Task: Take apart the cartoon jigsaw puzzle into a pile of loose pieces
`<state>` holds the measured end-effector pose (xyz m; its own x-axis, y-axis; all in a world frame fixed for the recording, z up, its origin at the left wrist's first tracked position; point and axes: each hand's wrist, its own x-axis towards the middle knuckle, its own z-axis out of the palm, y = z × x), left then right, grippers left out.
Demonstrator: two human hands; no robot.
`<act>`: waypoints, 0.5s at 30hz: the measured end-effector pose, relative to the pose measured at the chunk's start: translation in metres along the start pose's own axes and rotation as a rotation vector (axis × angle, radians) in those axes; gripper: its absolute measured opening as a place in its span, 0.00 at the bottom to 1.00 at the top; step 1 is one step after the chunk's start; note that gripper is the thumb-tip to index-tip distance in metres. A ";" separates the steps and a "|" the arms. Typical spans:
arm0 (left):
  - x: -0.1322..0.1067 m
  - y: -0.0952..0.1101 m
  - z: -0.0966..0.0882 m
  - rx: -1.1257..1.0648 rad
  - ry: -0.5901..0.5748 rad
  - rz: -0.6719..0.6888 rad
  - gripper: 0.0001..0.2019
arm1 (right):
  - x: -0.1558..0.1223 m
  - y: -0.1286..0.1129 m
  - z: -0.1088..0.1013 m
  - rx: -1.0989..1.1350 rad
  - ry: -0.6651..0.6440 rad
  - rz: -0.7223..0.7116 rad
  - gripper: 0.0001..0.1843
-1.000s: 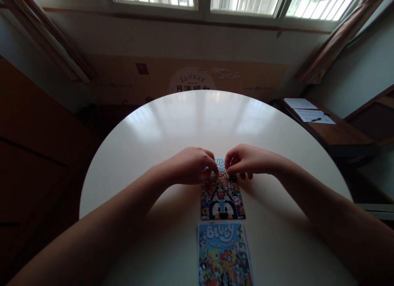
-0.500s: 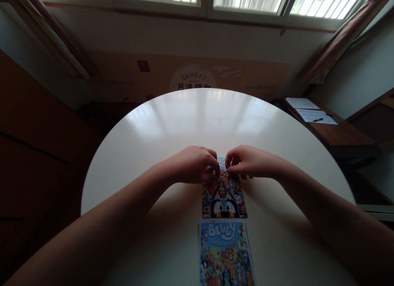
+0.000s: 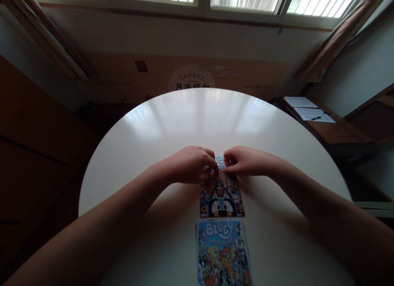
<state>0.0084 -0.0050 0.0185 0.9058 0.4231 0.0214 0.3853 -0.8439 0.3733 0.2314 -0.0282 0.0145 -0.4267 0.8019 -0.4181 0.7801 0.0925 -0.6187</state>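
Note:
On the white round table [image 3: 123, 162] lies a colourful picture [image 3: 222, 195] crowded with small cartoon figures, with a large blue dog face at its near edge. Whether it is a puzzle or a printed card, I cannot tell. My left hand [image 3: 195, 164] is over its upper left part, fingers curled down in a pinch. From the other side my right hand [image 3: 243, 160] bends thumb and fingers together at the upper right edge. The fingertips hide whatever they grip. Just below, apart by a narrow gap, is a flat Bluey picture sheet [image 3: 224, 253] with a blue title area.
A brown side table [image 3: 347, 130] to the right carries papers [image 3: 314, 114] and a dark pen [image 3: 316, 118]. Behind the table is a wall with a printed banner [image 3: 191, 76] below the windows. Curtains [image 3: 332, 47] hang at both sides.
The whole view has shifted slightly. My right hand's fingers have drawn a little closer together at the picture's upper edge. My left hand stays in nearly the same place; both pictures lie still.

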 end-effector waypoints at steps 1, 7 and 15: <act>0.000 0.000 0.000 0.004 -0.002 0.001 0.17 | 0.001 0.003 -0.001 0.015 -0.013 -0.004 0.11; -0.001 -0.001 0.001 0.021 0.022 0.007 0.19 | 0.015 0.028 -0.012 0.159 0.282 -0.052 0.15; -0.001 0.000 0.001 0.083 0.110 0.049 0.17 | 0.037 0.062 -0.013 0.016 0.898 -0.127 0.15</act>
<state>0.0081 -0.0055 0.0174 0.9010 0.4101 0.1414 0.3581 -0.8871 0.2912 0.2700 0.0149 -0.0306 0.0130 0.9453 0.3259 0.7423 0.2093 -0.6365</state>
